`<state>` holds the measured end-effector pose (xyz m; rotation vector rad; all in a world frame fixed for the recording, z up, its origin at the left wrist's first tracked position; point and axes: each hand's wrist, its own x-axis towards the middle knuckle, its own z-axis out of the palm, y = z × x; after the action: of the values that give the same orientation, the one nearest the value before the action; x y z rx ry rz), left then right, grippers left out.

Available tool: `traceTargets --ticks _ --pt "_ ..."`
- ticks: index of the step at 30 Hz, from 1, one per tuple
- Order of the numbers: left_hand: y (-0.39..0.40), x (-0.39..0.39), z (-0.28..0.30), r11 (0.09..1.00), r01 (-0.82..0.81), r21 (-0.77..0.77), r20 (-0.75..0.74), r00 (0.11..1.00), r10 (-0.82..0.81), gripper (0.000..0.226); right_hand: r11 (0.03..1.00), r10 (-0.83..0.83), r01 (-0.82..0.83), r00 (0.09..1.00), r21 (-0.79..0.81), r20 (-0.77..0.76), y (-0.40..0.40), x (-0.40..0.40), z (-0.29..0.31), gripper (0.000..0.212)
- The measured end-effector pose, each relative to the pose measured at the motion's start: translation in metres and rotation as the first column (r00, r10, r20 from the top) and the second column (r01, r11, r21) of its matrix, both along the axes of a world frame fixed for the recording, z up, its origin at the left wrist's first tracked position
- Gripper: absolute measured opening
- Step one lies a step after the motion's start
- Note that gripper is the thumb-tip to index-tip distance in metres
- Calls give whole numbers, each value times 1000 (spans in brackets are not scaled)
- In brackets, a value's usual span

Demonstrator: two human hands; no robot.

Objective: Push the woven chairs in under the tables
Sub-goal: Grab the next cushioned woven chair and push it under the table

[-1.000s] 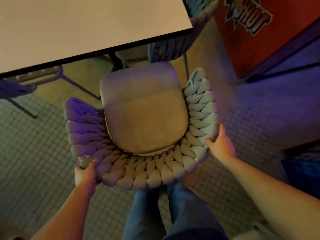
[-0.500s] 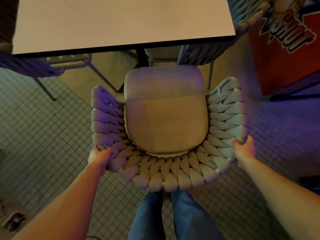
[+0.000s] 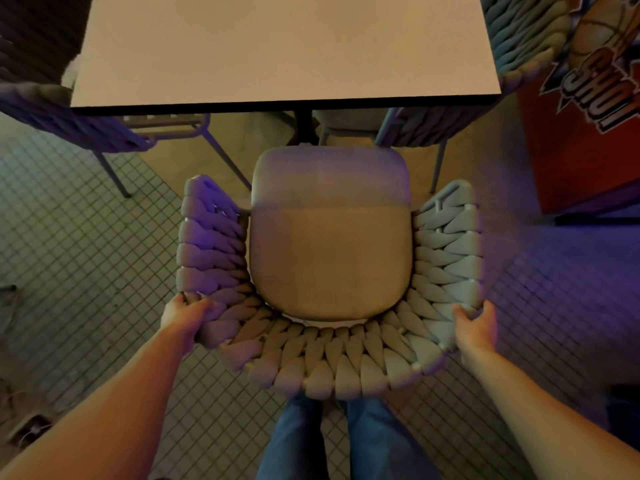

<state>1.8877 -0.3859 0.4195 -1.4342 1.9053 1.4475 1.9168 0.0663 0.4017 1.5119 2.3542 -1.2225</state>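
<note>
A woven chair [image 3: 332, 362] with a thick grey braided back and a tan seat cushion [image 3: 329, 244] stands directly below me, facing a pale table [image 3: 284, 46] with a dark edge. The cushion's front lies just short of the table's near edge. My left hand [image 3: 185, 315] grips the left rear corner of the woven back. My right hand [image 3: 476, 320] grips the right rear corner. My legs in blue jeans stand right behind the chair.
Another woven chair [image 3: 79, 123] sits tucked at the table's left side, and a third [image 3: 519, 39] at its right. The table's dark post [image 3: 304, 128] rises ahead of the cushion. A red panel with lettering [image 3: 588, 116] stands at right. The floor is small square tiles.
The chair has turned from skewed to square with the table, and the table edge now sits lower and centred in view. Both hands have stayed on the rear corners.
</note>
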Motion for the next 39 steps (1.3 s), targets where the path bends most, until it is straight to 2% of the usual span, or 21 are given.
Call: traceTargets --ticks 13,17,31,35,39 --pt "-36 8 4 999 -45 1 8 999 45 30 999 36 -35 998 -18 57 -35 -9 -2 63" --pt "-48 4 3 999 -38 -6 6 999 38 38 1000 22 -21 998 -18 58 -48 -14 -5 65" --pt "-63 -7 -3 999 -35 -7 20 999 36 37 997 74 -73 994 -7 80 -56 -29 -6 48" --pt "-65 -11 -4 999 -42 -8 27 999 42 34 996 86 -82 993 -40 85 -55 -41 -6 60" --pt "-68 -14 -6 999 -36 -13 46 998 36 32 997 73 -70 994 -39 76 -58 -41 -8 62"
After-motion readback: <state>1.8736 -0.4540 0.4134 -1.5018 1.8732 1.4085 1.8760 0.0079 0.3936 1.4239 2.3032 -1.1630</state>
